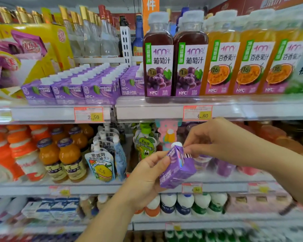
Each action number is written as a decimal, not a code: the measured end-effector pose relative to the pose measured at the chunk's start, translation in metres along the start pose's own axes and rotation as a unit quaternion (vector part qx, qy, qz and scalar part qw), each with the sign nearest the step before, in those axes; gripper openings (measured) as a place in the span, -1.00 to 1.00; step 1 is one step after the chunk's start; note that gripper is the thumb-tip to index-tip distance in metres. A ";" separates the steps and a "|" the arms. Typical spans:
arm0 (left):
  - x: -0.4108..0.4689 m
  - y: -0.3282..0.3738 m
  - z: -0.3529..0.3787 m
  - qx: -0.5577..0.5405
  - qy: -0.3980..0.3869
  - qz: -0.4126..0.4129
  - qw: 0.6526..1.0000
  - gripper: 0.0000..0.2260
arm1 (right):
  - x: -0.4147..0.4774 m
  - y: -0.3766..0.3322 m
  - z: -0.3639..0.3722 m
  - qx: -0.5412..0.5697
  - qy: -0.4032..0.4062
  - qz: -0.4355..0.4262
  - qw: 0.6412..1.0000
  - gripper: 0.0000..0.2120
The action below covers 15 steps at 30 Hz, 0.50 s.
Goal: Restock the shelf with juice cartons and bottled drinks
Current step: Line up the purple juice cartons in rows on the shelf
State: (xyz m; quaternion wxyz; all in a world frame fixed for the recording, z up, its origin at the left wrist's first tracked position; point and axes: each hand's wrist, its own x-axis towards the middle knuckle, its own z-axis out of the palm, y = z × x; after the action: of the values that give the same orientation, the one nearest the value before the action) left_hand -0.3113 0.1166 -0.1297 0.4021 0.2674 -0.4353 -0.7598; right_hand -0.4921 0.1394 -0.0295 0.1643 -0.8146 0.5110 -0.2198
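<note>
The left hand (147, 179) grips a small purple juice carton (177, 169) from its 9 o'clock side, with the fingers curled round it. The carton is tilted, its top leaning toward 1 o'clock. It is held in front of the middle shelf, at about 5 o'clock from the centre of the view. The right hand (222, 142), at 2 o'clock of the carton, pinches its top corner between thumb and forefinger; the other fingers are curled. On the upper shelf (59, 113), at 10 o'clock, stand rows of the same purple cartons (87, 84). Just beside them, at 12 to 1 o'clock, stand two grape juice bottles (175, 55), then orange juice bottles (252, 56) toward 2 o'clock.
</note>
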 end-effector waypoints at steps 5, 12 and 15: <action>0.007 -0.008 0.000 -0.041 -0.062 -0.021 0.997 -0.53 | -0.006 0.003 -0.004 0.003 0.013 0.006 1.000 -0.92; 0.009 0.005 0.011 0.033 -0.008 -0.007 0.999 -0.59 | -0.014 0.011 -0.006 0.059 0.027 0.001 0.998 -0.83; 0.009 0.021 0.014 0.160 0.053 0.073 0.983 -0.68 | -0.013 0.012 -0.005 0.195 -0.022 0.061 0.979 -0.58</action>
State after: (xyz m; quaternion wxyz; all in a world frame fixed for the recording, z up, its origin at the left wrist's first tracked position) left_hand -0.3186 0.1086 -0.1050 0.4315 0.3357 -0.5472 -0.6337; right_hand -0.5091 0.1463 -0.0335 0.3445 -0.7390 0.5028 -0.2871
